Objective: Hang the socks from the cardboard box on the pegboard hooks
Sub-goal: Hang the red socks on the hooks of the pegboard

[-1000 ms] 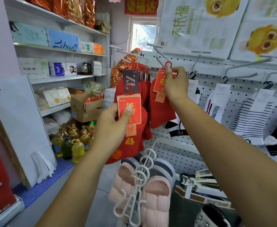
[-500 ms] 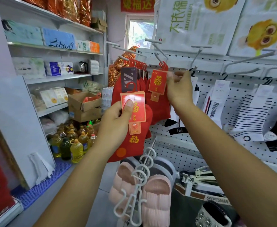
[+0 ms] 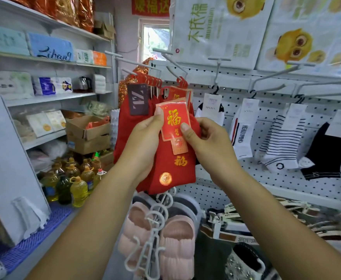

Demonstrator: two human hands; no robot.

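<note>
Red socks (image 3: 171, 166) pinched between left hand (image 3: 143, 140) and right hand (image 3: 210, 142)

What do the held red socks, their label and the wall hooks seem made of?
The red socks: knitted fabric, matte, soft folds. The label: glossy card, likely foil print, it shines. The hooks: probably white-coated metal wire, thin and rigid.

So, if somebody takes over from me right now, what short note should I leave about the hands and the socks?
Left hand grips the red sock pack, thumb on its card's top corner.
Right hand pinches the same card lower right.
The pack is in front of the pegboard, on no hook; the cardboard box sits on the left shelf.
Done: hung red socks are on the hooks.
Left: hang this pack, then whatever the box holds.
</note>
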